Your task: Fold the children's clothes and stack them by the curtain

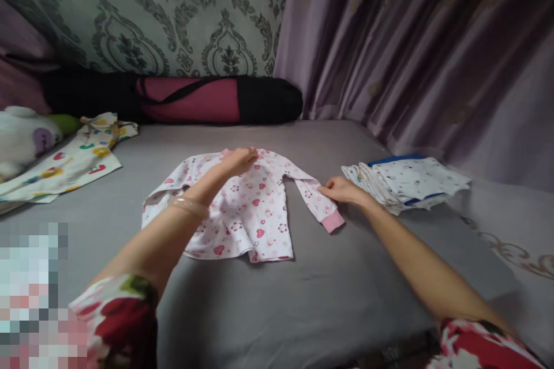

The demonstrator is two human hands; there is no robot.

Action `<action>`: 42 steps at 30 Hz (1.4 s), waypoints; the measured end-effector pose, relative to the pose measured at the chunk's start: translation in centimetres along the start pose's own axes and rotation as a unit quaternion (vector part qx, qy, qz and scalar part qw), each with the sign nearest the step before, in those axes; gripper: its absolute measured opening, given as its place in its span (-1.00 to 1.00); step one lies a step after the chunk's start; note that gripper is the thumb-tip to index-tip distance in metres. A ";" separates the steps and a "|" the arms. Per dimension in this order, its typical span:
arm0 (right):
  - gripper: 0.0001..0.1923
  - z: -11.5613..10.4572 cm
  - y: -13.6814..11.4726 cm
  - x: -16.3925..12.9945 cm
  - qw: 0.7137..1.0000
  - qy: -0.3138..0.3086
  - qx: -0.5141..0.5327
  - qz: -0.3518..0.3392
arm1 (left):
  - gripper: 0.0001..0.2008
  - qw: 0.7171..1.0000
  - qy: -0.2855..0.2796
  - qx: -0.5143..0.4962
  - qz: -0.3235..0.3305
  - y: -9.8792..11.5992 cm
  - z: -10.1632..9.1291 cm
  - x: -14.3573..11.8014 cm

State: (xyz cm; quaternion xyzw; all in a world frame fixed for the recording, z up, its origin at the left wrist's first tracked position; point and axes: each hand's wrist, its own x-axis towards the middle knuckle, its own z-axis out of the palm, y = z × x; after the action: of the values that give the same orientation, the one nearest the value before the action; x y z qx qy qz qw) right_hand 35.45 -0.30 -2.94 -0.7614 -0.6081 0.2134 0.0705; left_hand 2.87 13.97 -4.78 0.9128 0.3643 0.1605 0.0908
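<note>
Slippage of the thin cotton is the likeliest trouble: the small shirt [242, 207] is pinned only at its neckline, and a pull on the sleeve could drag the whole garment across the smooth grey sheet [303, 300] and wrinkle the body. The sleeve could also be creased crookedly if it is drawn out of line with the shoulder seam. The folded stack [407, 184] lies just beside the working hand at 3 o'clock, and its edge could be disturbed by a careless sweep of the wrist.

The shirt is laid flat near the middle of the sheet, collar toward 12 o'clock and hem toward 6 o'clock. It is white, printed with small red and pink hearts and flowers, and finished with pink cuffs. One sleeve is stretched out toward 3 o'clock; the other, at 9 o'clock, is partly hidden by the forearm. Slight ripples are seen along the hem.

The left hand [239, 160] is pressed on the collar, fingers curled over the fabric; whether cloth is pinched cannot be told. The right hand [341, 190] is closed on the outstretched sleeve just above its pink cuff [332, 221]. A printed cloth [69, 164] is spread well apart at 10 o'clock.
</note>
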 end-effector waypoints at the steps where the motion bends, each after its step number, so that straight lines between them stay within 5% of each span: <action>1: -0.64 0.4 -0.2 0.0 1.000 -0.002 -0.005 0.007 | -0.77 1.000 -0.004 -0.011 0.014 0.9 1.2 1.0; 7: -0.67 2.6 -1.1 1.0 0.999 -0.019 0.019 0.022 | -0.76 0.997 0.073 -0.034 -0.019 3.9 7.2 3.7; 13: -0.82 2.8 0.2 1.2 0.966 0.136 0.219 0.011 | -0.74 0.986 0.156 -0.050 -0.025 3.6 9.3 3.0; 15: -0.72 2.7 0.8 1.2 0.950 0.108 0.291 0.020 | -0.74 0.983 0.172 -0.058 -0.013 3.5 9.5 3.0; 18: -0.53 2.0 0.9 1.0 0.943 -0.025 0.331 0.016 | -0.73 0.984 0.167 -0.057 -0.011 3.6 9.4 3.0; 20: -0.54 0.7 0.5 1.0 0.967 -0.052 0.250 -0.009 | -0.71 0.985 0.159 -0.057 -0.017 3.8 9.3 2.9; 23: -0.69 -2.5 -0.7 1.2 0.992 0.074 0.002 -0.104 | -0.68 0.987 0.148 -0.055 -0.033 4.2 8.9 2.8; 27: -0.74 -5.9 -0.8 1.7 0.900 0.281 -0.277 -0.187 | -0.57 0.989 0.133 -0.040 -0.054 5.0 8.2 2.6; 30: -0.69 -5.2 0.6 2.4 0.867 0.228 -0.390 -0.212 | -0.44 0.993 0.099 0.003 -0.062 5.5 7.9 2.4; 35: -0.62 -1.9 2.0 3.6 0.889 0.071 -0.437 -0.120 | -0.32 0.994 0.045 0.048 -0.085 6.2 7.5 2.2; 39: -0.67 -1.0 -0.2 4.3 0.902 0.026 -0.430 -0.037 | -0.28 0.994 0.028 0.053 -0.094 6.3 7.5 2.2; 42: -0.65 0.2 -3.3 4.6 0.915 0.039 -0.395 -0.070 | -0.31 0.993 0.026 0.056 -0.096 6.4 7.5 2.3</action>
State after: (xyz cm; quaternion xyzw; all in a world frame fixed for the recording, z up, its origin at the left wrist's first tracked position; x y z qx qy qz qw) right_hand 33.18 4.92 -2.98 -0.6902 -0.6916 -0.0792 -0.1978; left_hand 11.16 10.61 -9.51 0.8726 0.4613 0.1540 0.0456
